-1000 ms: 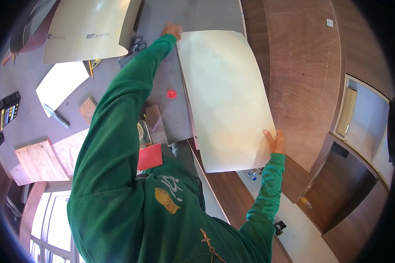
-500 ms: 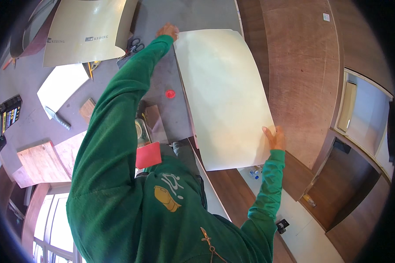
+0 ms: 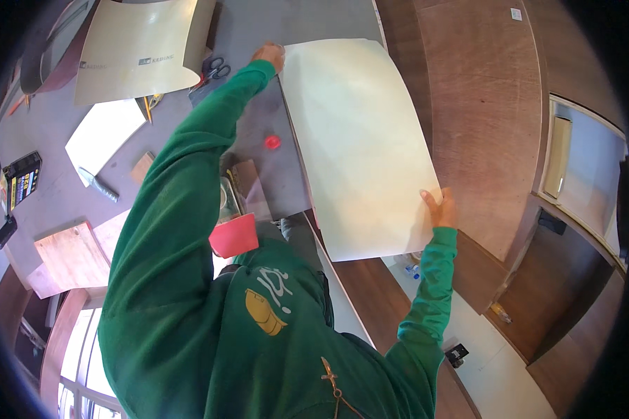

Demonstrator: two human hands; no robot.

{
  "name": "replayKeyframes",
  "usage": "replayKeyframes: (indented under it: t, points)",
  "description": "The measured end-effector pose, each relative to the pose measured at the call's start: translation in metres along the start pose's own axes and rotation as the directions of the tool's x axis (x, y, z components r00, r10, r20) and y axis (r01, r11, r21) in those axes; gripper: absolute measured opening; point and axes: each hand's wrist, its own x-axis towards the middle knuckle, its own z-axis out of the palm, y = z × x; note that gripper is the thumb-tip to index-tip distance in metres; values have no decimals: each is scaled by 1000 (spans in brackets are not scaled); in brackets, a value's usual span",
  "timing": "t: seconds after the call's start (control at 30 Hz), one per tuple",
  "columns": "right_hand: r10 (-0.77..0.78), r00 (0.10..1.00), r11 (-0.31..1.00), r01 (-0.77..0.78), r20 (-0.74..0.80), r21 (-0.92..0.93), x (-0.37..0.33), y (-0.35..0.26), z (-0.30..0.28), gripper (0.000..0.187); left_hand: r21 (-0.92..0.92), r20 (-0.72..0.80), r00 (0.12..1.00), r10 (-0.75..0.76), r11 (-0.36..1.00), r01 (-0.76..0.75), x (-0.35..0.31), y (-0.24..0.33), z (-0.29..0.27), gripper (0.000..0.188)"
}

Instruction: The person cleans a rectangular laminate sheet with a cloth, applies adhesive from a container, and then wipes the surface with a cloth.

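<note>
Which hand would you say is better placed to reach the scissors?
Probably the left hand: at the far corner of the pale sheet, it is much nearer the scissors than the right hand.

The cream sheet (image 3: 360, 146) hides part of the grey tabletop (image 3: 307, 17).

At 1 o'clock from view centre: large cream-white sheet (image 3: 360, 146), plain-faced, roughly rectangular. Lies spread out, longer than wide; appears bowed along the 2 o'clock edge; runs lengthwise from 12 toward 5 o'clock.
</note>
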Motion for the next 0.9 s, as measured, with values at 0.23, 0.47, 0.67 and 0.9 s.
replayKeyframes:
  t: [0.23,0.47,0.67,0.9]
  points:
    - [-25,1000,1000,25,-7,-14,-9,19,-2,52,-496,530,777,-339,620,608,-62,28,24,40]
    - [-47,999,999,47,-18,6,-5,7,5,53,-668,623,708,-332,245,703,-77,16,27,30]
    - [-100,993,995,101,-61,21,-7,14,9,51,-592,545,738,-398,442,674,-71,22,41,28]
    - [-59,997,998,61,-55,23,-13,-1,1,51,-356,500,799,-334,762,541,-57,15,52,36]
